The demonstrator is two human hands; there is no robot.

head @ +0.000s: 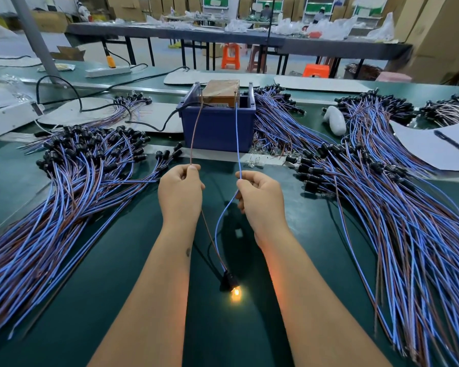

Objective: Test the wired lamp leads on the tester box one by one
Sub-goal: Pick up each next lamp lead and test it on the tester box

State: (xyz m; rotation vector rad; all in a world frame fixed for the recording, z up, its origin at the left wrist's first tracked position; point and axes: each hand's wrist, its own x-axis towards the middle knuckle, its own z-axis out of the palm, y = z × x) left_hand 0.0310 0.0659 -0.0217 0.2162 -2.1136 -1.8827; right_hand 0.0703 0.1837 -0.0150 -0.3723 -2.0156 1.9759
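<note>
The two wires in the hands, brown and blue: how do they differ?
The brown wire is pinched by the left hand; the blue wire by the right hand. The brown one meets the tester box at its left side, the blue one at its right. Both run back to one socket whose bulb glows.

A factory assembly hall: long green workbenches [64, 260], heaped wire bundles [382, 207], stacked cardboard cartons [435, 35], plastic stools [230, 56].

Both forearms are bare with no sleeves, the left hand [180, 192] and right hand [260, 197] gloveless and ringless, a small dark mark [188, 251] below the left wrist.
</note>
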